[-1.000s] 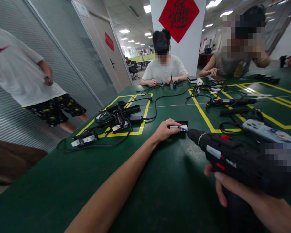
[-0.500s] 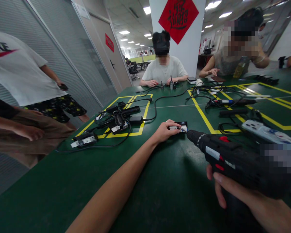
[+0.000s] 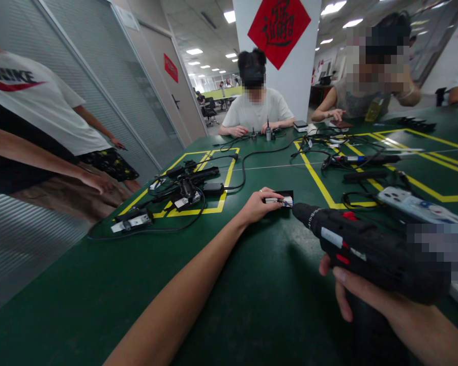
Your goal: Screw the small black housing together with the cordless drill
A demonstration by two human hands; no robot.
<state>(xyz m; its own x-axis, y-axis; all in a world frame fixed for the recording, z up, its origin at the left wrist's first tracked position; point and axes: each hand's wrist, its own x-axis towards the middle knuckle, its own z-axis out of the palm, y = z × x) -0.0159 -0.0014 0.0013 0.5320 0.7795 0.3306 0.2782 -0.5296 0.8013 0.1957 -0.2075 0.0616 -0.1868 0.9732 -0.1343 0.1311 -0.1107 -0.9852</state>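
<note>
My right hand is wrapped round the handle of a black and red cordless drill, at the right of the head view. The drill's chuck points left, towards a small black tray-like piece with white parts in it. My left hand lies over that piece, its fingertips pressed on a small white part beside the drill's tip. The bit is too small to make out, and I cannot tell whether it touches the part. My palm hides the piece's left end.
Black cables and devices lie inside yellow tape at the left. A grey power strip, a soldering iron and tangled cords lie at the right. People sit across the green table; two more stand at its left.
My left hand stays on the white part, and the drill barely shifts. At the left, a second person has come into view and both standing people have moved right.
</note>
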